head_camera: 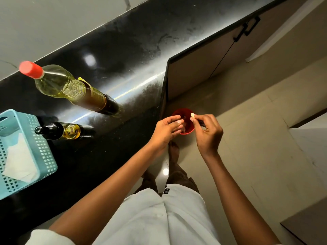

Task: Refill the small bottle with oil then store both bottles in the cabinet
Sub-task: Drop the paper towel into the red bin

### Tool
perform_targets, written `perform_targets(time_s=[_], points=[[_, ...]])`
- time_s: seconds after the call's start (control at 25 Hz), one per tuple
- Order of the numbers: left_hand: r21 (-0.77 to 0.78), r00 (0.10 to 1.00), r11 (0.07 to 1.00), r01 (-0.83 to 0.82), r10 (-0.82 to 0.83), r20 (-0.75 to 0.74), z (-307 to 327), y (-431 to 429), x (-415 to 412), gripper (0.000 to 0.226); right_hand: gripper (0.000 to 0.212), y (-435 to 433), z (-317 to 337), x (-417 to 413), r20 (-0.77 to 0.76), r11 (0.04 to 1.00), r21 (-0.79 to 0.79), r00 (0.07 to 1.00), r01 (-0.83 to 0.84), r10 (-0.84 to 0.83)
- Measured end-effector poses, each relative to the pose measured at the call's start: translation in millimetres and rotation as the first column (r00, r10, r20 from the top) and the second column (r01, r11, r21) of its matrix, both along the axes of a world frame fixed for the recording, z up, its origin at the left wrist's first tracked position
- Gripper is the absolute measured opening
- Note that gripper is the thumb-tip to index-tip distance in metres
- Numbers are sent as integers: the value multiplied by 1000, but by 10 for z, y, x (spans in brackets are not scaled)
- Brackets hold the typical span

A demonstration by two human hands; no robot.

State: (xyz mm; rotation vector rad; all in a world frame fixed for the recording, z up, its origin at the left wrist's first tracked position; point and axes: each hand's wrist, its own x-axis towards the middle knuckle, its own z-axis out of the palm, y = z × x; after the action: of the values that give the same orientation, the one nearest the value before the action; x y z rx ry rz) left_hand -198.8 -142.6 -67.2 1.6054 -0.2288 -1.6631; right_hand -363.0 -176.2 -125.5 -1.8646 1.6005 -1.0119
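a: where r the bottles?
b: both upright on the black counter [132, 50]. big bottle [70, 87] has its red cap [31, 69] on, yellow oil inside, brown label round the lower half. small bottle [60, 131] stands near it, closer to the person, w/ a dark top & some oil in it. they're apart, not touching.
a: hands?
b: neither's on a bottle. both r out past the counter's end, over the floor [247, 121]. left hand [166, 129] has its fingers curled round a red cup [184, 121], or maybe a funnel, can't tell. right hand [207, 131] pinches a small pale bit [192, 115] btwn thumb & forefinger, just above the cup's rim. its other fingers r loosely curled.
a: cabinet?
b: cabinet [221, 55] sits under the counter, doors closed, 2 black handles [247, 29].
a: anything else?
b: teal basket [44, 152] at the counter's left edge, just beside the small bottle, w/ white paper [19, 156] in it. person wears a white top [159, 218], and a bare foot [174, 149] shows on the tiles.
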Motion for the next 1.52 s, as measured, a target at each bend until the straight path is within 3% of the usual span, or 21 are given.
perform_targets(time_s=[0.12, 0.2, 0.32, 0.44, 0.52, 0.64, 0.76, 0.84, 1.04, 1.28, 1.52], points=[[42, 999, 999, -17, 15, 40, -53, 23, 50, 42, 10, -131, -524, 46, -22, 998, 63, 999, 32, -30], [60, 999, 998, -30, 27, 44, -73, 24, 98, 40, 13, -256, -997, 46, -93, 974, 226, 996, 32, -11], [67, 997, 997, -47, 43, 59, -98, 22, 169, 41, 31, -379, -1539, -99, -191, 824, 567, 976, 21, 107], [67, 995, 996, -56, 50, 81, -104, 64, 221, 41, 34, -329, -1681, -292, -217, 754, 651, 974, 89, 72], [64, 995, 996, -67, 62, 78, -75, 145, 243, 41, 26, -200, -1497, -318, -189, 774, 622, 982, 117, 4], [48, 993, 995, -89, 85, 79, -1, 261, 231, 41, 15, 55, -948, -113, -10, 841, 540, 999, 36, -36], [7, 985, 990, -139, 138, 103, 128, 352, 307, 40, 9, 212, -262, 440, 237, 899, 396, 967, -188, 98], [-53, 971, 982, -181, 187, 146, 203, 421, 435, 39, 14, 306, 150, 871, 312, 904, 281, 922, -321, 230], [-197, 896, 935, -296, 343, 282, 515, 730, 1018, 34, 25, 490, 663, 1697, 321, 845, 221, 855, -487, 408], [-290, 841, 870, -399, 474, 263, 638, 1228, 1613, 33, 27, 864, 1051, 2344, 292, 770, 185, 783, -610, 550], [-417, 801, 789, -452, 565, 200, 823, 1427, 2078, 30, 35, 1209, 1495, 2861, 318, 786, 82, 764, -613, 562]])
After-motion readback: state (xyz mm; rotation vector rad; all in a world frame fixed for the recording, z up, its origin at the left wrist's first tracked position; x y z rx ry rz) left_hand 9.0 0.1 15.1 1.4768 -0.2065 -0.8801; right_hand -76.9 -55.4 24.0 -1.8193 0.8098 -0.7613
